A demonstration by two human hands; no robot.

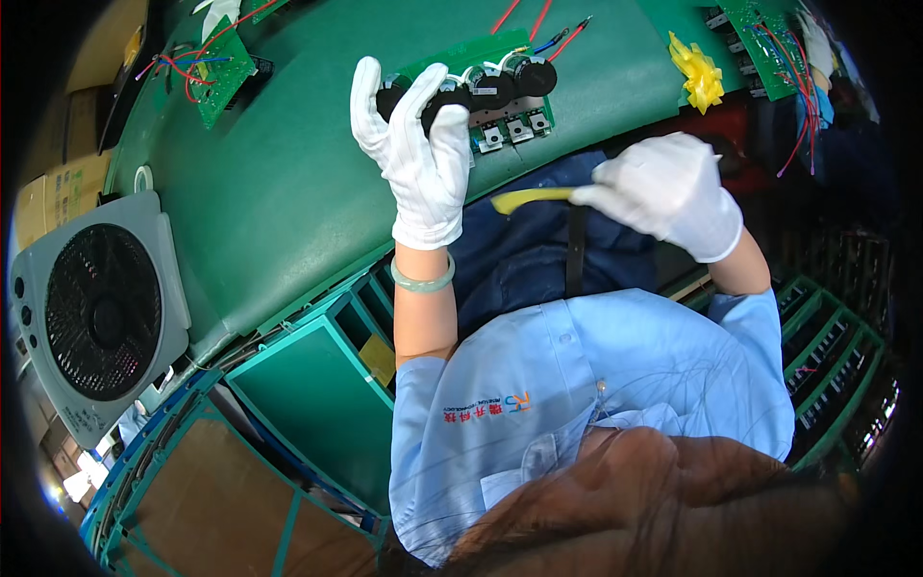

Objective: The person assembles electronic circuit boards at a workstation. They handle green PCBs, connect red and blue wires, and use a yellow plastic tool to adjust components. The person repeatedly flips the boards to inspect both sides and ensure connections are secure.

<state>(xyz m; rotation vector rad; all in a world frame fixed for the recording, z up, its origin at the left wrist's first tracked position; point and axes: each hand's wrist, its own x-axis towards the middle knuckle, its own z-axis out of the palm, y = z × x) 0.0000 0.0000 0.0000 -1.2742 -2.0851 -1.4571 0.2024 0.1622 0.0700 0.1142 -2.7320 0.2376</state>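
Closest in, your white-gloved right hand point(665, 188) has its fingers pinching a thin yellow strip point(527, 197), its tip short of the board. Farther out, your white-gloved left hand point(423, 183) spreads its fingers around black cylinders at the left end of the green circuit board point(471, 54), near the green worktop point(279, 192)'s edge; pinching or merely resting, I can't tell. Looks like steadying and lining up; the next move calls for a still board and careful aim.

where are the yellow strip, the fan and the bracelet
Yellow strip point(529, 197), head view: middle of its visible length
Fan point(106, 319), head view: centre of its grille
Bracelet point(423, 286), head view: lower edge of its band
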